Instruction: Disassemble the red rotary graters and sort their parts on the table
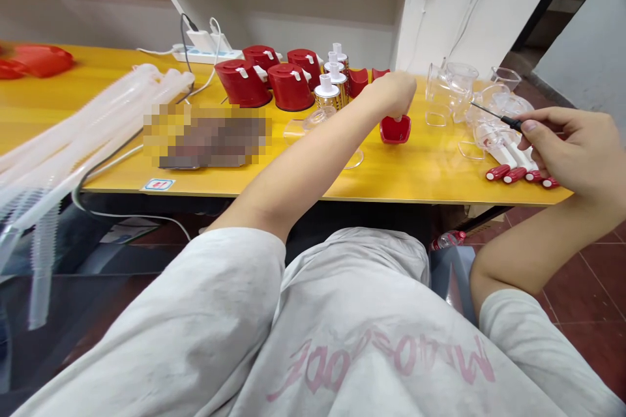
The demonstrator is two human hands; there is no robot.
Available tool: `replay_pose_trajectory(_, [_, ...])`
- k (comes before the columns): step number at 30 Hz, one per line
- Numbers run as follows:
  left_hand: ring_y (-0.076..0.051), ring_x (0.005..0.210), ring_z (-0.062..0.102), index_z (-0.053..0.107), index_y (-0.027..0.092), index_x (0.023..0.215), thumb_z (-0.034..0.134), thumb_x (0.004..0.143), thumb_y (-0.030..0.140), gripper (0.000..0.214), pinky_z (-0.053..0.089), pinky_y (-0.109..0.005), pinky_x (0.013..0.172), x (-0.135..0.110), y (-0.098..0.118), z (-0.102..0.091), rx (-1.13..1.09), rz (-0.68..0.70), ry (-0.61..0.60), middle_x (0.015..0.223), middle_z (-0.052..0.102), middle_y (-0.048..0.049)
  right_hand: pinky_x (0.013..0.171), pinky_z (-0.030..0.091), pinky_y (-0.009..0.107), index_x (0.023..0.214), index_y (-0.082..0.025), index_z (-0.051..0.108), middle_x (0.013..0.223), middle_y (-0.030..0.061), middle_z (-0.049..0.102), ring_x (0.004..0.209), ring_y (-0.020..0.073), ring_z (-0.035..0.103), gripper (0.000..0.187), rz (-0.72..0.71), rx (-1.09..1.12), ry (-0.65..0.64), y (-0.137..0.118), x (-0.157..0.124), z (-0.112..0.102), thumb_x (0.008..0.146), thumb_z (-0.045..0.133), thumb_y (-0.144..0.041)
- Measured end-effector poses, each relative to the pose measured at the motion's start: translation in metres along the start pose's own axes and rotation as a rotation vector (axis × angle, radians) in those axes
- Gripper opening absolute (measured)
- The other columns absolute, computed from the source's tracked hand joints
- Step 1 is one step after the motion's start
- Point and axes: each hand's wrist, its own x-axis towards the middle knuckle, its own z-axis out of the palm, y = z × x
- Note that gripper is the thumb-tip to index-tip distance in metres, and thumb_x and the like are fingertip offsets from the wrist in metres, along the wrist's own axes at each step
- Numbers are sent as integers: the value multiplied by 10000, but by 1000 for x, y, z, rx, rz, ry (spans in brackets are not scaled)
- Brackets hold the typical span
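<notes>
My left hand (394, 94) reaches out over the yellow table (420, 172) and is closed on the top of a small red plastic part (395, 129) standing on the tabletop. My right hand (570, 143) hovers at the table's right end, its fingers pinched on a thin black-handled screwdriver (493, 115) whose shaft points left toward the clear plastic containers (450, 92). Just below that hand lie white handles with red caps (513, 169).
Red cup-shaped housings (267, 81) and metal drums with white tops (332, 81) stand at the back centre. A white power strip (208, 51) lies behind them. Clear plastic sleeves (73, 137) cover the left end. A red lid (42, 58) sits far left.
</notes>
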Motion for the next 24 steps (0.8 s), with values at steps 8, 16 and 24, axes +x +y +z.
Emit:
replay_pose_trajectory(8, [-415, 1212, 882, 1070, 257, 1202, 1063, 848, 263, 354, 695, -494, 1108, -9, 0, -5, -33, 113, -69, 1149, 958, -110, 448, 464, 279, 1307, -195, 1022, 907, 58, 870, 493, 129, 579, 395, -14, -12, -24, 4, 2, -1, 1085, 748, -372])
replay_pose_trajectory(16, [-413, 1231, 875, 1064, 257, 1195, 1046, 812, 195, 388, 696, -494, 1106, -1, -2, 1, -46, 142, -42, 1129, 953, -94, 540, 475, 334, 1345, -190, 1017, 926, 64, 889, 516, 138, 587, 392, -29, -59, -28, 4, 3, 0, 1112, 741, -341])
replay_pose_trajectory(24, [-380, 1097, 886, 1072, 253, 1272, 987, 841, 96, 466, 707, -542, 1106, 27, -9, -9, 76, -18, -121, 1271, 988, -133, 605, 497, 359, 1389, -202, 1004, 962, 63, 909, 545, 141, 616, 355, -7, -33, -45, 6, 5, 3, 1151, 756, -292])
